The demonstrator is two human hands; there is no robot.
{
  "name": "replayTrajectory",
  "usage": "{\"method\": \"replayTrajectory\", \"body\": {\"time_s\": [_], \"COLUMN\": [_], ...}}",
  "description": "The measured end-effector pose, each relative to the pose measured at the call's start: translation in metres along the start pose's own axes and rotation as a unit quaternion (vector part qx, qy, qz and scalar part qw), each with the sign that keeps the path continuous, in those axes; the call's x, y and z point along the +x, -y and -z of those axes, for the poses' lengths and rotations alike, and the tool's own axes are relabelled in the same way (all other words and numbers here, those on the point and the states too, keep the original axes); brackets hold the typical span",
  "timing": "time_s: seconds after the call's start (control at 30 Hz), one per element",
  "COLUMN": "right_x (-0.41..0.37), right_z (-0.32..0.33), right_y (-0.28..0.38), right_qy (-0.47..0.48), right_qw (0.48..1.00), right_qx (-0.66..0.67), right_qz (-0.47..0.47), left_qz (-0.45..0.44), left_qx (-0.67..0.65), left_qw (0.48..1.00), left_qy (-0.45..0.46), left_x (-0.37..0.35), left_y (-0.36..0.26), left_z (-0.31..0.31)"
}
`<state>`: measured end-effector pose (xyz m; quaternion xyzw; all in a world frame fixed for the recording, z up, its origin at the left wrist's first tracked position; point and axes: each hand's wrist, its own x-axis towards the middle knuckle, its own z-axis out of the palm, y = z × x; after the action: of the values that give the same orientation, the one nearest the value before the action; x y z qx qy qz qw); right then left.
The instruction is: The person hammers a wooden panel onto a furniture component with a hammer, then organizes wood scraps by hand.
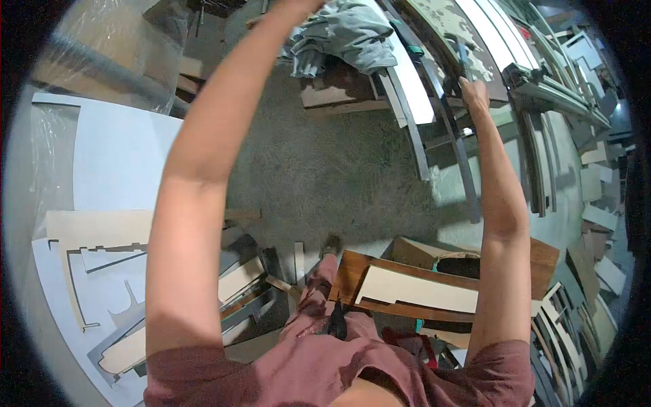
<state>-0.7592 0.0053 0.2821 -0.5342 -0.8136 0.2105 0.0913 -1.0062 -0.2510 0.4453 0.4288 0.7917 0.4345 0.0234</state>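
Note:
My left arm stretches up to the top edge of the head view, where my left hand (302, 4) is mostly cut off and its fingers cannot be seen. It is nearest to a crumpled heap of grey-green cloth (349, 37). At the upper right, my right hand (473, 93) is closed with its fingers curled round something dark that I cannot make out. A narrow grey-blue piece (464, 57) rises just beyond this fist. Close by lies a camouflage-patterned cloth or cover (453, 24), and a long dark metal bar (451, 129) runs beside the hand.
White panels (119, 159) and cut-out board scraps (108, 271) lie at the left. Below my right arm is a brown wooden panel (349, 268) bearing a cream strip (413, 290). Metal profiles (556, 95) stand at the right. Grey floor (325, 169) shows in the middle.

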Motion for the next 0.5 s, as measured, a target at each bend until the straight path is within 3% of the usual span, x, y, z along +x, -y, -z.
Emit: {"method": "replayTrajectory", "body": {"time_s": [0.03, 0.07, 0.13, 0.17, 0.2, 0.23, 0.27, 0.3, 0.33, 0.37, 0.43, 0.5], "right_x": [0.005, 0.022, 0.021, 0.022, 0.040, 0.019, -0.020, -0.051, -0.066, -0.080, -0.113, -0.130], "right_z": [0.005, -0.005, 0.004, 0.009, 0.002, 0.009, 0.026, 0.032, 0.024, 0.014, -0.019, -0.057], "right_y": [0.001, -0.010, -0.008, -0.013, -0.026, -0.021, 0.006, 0.034, 0.051, 0.066, 0.096, 0.118], "right_qy": [0.035, 0.022, 0.016, 0.013, 0.028, 0.033, -0.086, -0.205, -0.177, -0.150, -0.132, -0.099], "right_qw": [0.999, 0.999, 0.997, 0.993, 0.990, 0.991, 0.980, 0.941, 0.930, 0.912, 0.835, 0.847], "right_qx": [0.012, 0.035, 0.041, 0.046, 0.065, 0.063, -0.030, -0.119, -0.082, -0.045, -0.127, -0.152], "right_qz": [-0.011, 0.007, 0.063, 0.110, 0.122, 0.117, 0.180, 0.241, 0.312, 0.380, 0.519, 0.499], "left_qz": [0.059, -0.142, -0.110, 0.012, 0.013, 0.076, 0.135, 0.214, 0.266, 0.276, 0.192, 0.091], "left_qx": [0.021, 0.347, 0.350, 0.220, 0.217, 0.170, 0.125, 0.172, 0.199, 0.169, 0.143, 0.046], "left_qw": [0.996, 0.924, 0.918, 0.974, 0.975, 0.980, 0.977, 0.961, 0.943, 0.946, 0.961, 0.976], "left_qy": [0.063, -0.069, -0.154, -0.045, -0.042, -0.074, -0.109, -0.015, -0.021, 0.006, -0.137, -0.195], "left_x": [-0.006, 0.002, -0.013, -0.021, -0.036, -0.063, -0.086, -0.106, -0.117, -0.118, -0.115, -0.099], "left_y": [0.012, 0.086, 0.131, 0.139, 0.139, 0.139, 0.137, 0.141, 0.163, 0.175, 0.160, 0.136], "left_z": [-0.012, -0.049, -0.048, -0.035, -0.036, -0.041, -0.043, -0.051, -0.067, -0.063, -0.050, -0.018]}}
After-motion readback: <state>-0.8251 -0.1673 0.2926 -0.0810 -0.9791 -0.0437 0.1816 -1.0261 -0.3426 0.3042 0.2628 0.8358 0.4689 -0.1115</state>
